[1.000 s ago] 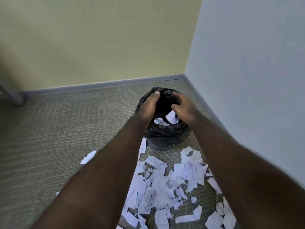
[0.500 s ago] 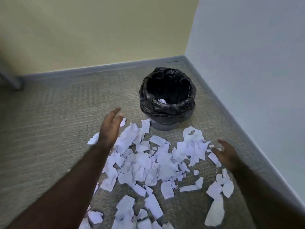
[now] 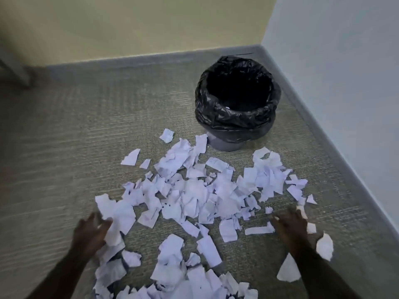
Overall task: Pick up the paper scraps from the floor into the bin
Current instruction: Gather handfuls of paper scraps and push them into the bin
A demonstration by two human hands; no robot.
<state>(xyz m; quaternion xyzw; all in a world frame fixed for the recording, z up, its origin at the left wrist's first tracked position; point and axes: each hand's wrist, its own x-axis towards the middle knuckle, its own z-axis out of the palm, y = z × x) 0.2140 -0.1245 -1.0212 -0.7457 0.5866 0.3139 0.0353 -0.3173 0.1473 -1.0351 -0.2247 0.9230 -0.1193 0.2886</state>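
Several torn white paper scraps (image 3: 194, 195) lie spread over the carpet in front of a small grey bin (image 3: 236, 98) lined with a black bag; a bit of white paper shows inside it. My left hand (image 3: 91, 233) is low at the left edge of the pile, fingers apart, touching scraps. My right hand (image 3: 291, 227) is down at the right side of the pile, fingers spread over the carpet, blurred. Neither hand holds anything that I can see.
The bin stands near the room's corner, with a yellow wall (image 3: 140, 24) behind and a pale wall (image 3: 345, 72) on the right, both with grey baseboard. A dark furniture leg (image 3: 15, 70) shows at the far left. Open carpet (image 3: 54, 147) lies left of the pile.
Both hands left the bin, where they dropped scraps, and came down and back to the near sides of the pile. The view tilted downward.
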